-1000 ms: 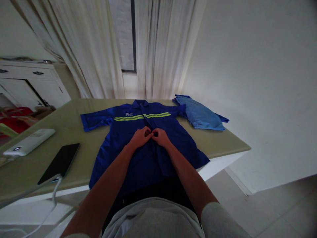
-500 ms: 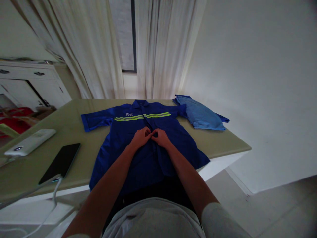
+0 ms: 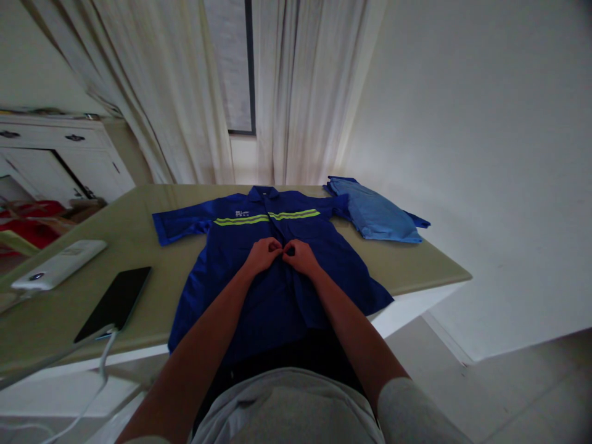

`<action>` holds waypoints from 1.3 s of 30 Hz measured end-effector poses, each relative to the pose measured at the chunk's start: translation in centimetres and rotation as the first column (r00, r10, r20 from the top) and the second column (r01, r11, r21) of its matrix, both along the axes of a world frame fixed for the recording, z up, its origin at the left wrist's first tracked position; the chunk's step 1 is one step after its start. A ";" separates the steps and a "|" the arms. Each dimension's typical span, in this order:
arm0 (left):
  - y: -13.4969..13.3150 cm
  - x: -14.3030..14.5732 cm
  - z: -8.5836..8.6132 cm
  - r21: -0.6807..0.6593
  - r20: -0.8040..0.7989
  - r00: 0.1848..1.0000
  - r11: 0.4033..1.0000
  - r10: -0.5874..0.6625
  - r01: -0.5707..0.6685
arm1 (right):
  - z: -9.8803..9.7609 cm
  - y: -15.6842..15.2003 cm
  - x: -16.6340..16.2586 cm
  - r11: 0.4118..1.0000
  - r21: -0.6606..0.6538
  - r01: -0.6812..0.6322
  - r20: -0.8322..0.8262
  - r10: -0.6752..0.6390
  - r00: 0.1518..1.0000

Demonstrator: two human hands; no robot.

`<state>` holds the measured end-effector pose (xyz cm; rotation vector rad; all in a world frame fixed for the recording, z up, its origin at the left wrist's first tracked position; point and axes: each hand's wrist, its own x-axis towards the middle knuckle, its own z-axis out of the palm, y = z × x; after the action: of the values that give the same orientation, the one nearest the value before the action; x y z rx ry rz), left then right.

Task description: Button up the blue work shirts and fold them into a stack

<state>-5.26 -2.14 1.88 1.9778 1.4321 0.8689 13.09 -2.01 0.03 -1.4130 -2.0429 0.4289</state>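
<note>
A dark blue short-sleeved work shirt (image 3: pixel 240 246) lies front up on the table, collar at the far end, with a yellow-and-grey reflective stripe across the chest and a small white print. My left hand (image 3: pixel 264 254) pinches the shirt's front opening at mid-length. Right beside it, my right hand (image 3: pixel 299 255) pinches the same front edge, and the fingertips of both hands almost meet. The bit of placket or button between the fingers is too small to make out. Below the hands, the front edges run down towards my body.
Folded blue clothes (image 3: pixel 377 209) lie at the table's right, touching the shirt's sleeve. A black phone (image 3: pixel 115 303) with a white cable and a white power bank (image 3: pixel 60 264) rest on the table (image 3: pixel 398 265) at left. Curtains (image 3: pixel 185 92) hang behind; a wall (image 3: pixel 485 154) stands right.
Both hands stay at the same spot on the shirt front, with only a slight shift of the fingers. The view has moved very slightly.
</note>
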 end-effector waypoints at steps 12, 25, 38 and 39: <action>1.2 -0.2 -1.8 -0.061 0.135 0.991 0.998 0.011 -0.003 | -0.3 0.4 0.4 0.997 0.023 -0.078 -0.054 0.079 0.995; 0.9 0.0 -1.1 -0.133 0.283 0.953 0.988 0.108 -0.072 | 0.1 0.1 0.5 0.984 0.119 -0.132 -0.138 0.148 0.979; 0.2 -1.0 0.7 0.003 -0.029 0.986 0.986 -0.167 0.167 | 0.0 0.2 0.1 1.000 -0.020 -0.014 -0.170 0.010 0.985; 0.1 -0.9 0.8 0.021 -0.069 0.983 0.985 -0.167 0.169 | -0.1 0.2 0.1 1.000 -0.028 -0.008 -0.165 0.003 0.986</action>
<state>-6.20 -2.06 2.68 2.1313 1.2729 0.7572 13.19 -1.77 -0.05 -1.3424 -1.9152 0.5604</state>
